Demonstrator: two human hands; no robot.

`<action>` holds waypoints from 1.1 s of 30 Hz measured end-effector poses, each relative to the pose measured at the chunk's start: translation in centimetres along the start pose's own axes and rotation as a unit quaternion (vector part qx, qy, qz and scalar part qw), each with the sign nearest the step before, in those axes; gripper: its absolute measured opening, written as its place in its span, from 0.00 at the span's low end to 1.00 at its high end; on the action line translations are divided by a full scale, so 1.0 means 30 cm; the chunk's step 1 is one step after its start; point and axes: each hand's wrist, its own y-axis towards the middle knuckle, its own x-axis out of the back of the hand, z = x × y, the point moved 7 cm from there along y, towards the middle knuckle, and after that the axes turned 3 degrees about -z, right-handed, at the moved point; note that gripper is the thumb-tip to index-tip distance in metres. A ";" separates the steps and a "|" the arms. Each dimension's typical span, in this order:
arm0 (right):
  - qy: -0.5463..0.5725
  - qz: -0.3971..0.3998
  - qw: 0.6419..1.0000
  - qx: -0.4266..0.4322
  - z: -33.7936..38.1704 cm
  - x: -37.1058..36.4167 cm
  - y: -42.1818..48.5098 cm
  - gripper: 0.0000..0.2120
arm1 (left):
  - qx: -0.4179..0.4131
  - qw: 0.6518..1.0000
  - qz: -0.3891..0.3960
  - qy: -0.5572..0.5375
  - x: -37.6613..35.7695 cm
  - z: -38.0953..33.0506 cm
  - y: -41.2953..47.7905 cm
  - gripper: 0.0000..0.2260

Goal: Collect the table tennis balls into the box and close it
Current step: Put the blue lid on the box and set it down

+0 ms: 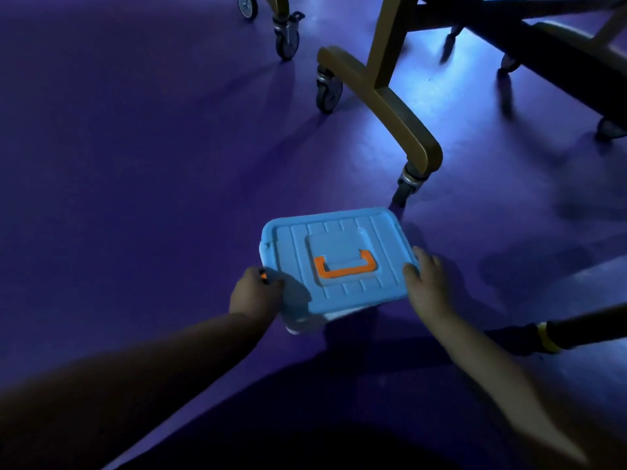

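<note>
A small storage box (307,322) with a pale body stands on the purple floor, covered by its light blue ribbed lid (339,239). An orange handle (346,266) lies flat in the lid's middle recess. My left hand (254,293) grips the box's left end, fingers curled over an orange latch (263,275). My right hand (425,283) presses on the lid's right edge, fingers over the rim. No table tennis balls are visible; the lid hides the inside of the box.
A brown table leg frame (383,100) on castor wheels (407,188) stands just behind the box. More castors (286,39) are farther back. A dark frame (543,45) crosses the upper right. A dark bar with a yellow band (548,337) lies at the right.
</note>
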 end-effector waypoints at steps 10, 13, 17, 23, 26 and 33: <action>0.038 -0.018 0.999 -0.010 0.099 -0.114 -0.120 0.23 | -0.050 0.998 -0.018 -0.020 0.140 -0.033 0.180 0.18; 0.034 -0.013 0.999 -0.009 0.096 -0.113 -0.123 0.23 | -0.053 0.998 -0.011 -0.012 0.125 -0.009 0.183 0.20; 0.019 -0.008 1.000 -0.013 0.076 -0.108 -0.118 0.20 | -0.080 0.995 -0.050 0.015 0.127 0.000 0.184 0.20; 0.021 -0.047 0.998 -0.045 0.087 -0.094 -0.047 0.23 | 0.004 0.999 -0.047 -0.025 0.141 0.050 0.227 0.27; -0.001 -0.052 0.996 -0.071 0.085 -0.095 -0.015 0.24 | -0.014 0.998 -0.036 -0.041 0.140 0.049 0.216 0.25; 0.125 -0.030 0.983 -0.132 0.043 -0.162 -0.021 0.08 | -0.165 0.980 -0.099 0.046 0.155 0.008 0.159 0.29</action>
